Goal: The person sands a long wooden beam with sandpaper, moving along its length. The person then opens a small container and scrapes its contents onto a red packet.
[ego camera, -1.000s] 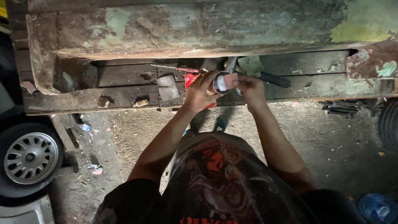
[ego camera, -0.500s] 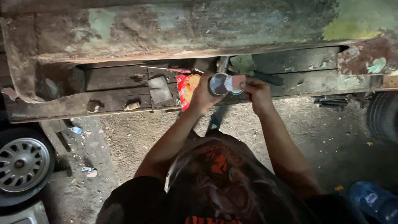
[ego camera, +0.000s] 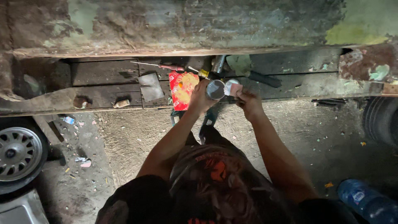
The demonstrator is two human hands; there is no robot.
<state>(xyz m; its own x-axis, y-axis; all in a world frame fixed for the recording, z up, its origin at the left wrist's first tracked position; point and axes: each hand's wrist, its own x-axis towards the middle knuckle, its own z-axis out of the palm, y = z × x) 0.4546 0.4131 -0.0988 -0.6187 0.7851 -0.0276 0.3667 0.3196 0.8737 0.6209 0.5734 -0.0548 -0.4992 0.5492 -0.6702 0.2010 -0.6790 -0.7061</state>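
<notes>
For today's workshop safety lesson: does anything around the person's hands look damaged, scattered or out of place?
Yes. The bench surface is rusty and flaking, with paint peeling at its right end. Litter scraps lie strewn on the concrete floor. A blue plastic bottle lies on its side near the right arm. The left hand holds a small round can.

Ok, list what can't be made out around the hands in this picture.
- Head view: what the small round metal can holds is too dim to tell; the left hand wraps it.
- Small white and pink object: kind unclear, part covered by the right hand.
- Blue plastic bottle: cut off by the frame edge.
</notes>
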